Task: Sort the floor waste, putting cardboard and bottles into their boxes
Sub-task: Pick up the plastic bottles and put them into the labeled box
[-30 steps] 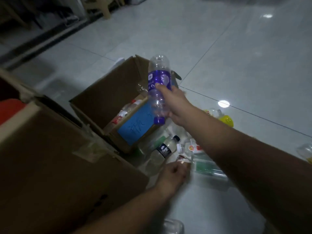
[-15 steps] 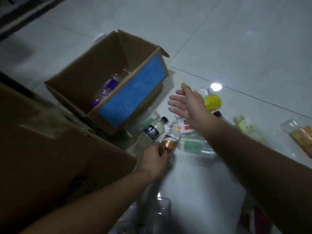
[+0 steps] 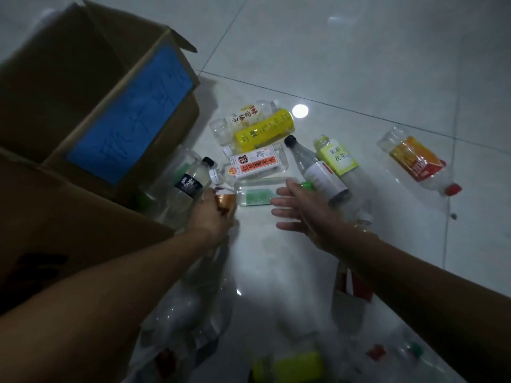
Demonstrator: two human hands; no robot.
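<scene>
An open cardboard box with a blue label (image 3: pixel 130 114) stands at the upper left. Several empty plastic bottles lie on the tiled floor beside it. My left hand (image 3: pixel 213 214) grips a copper-coloured bottle (image 3: pixel 225 203) low on the floor. My right hand (image 3: pixel 301 210) hovers with fingers spread just above a clear bottle with a green label (image 3: pixel 255 193). Further back lie a yellow bottle (image 3: pixel 264 131), a red-and-white labelled bottle (image 3: pixel 255 163), a black-capped bottle (image 3: pixel 315 168) and an orange-labelled bottle (image 3: pixel 417 161).
A second, larger cardboard box (image 3: pixel 69 217) fills the left foreground. More clear bottles (image 3: pixel 188 313) and a green-yellow one (image 3: pixel 290 366) lie blurred near the bottom edge. Bare tiles (image 3: pixel 359 51) stretch to the upper right.
My right hand let the purple bottle drop into the blue-labelled box, then came down toward the bottles on the floor. My left hand stayed on the copper bottle. The view tilted downward.
</scene>
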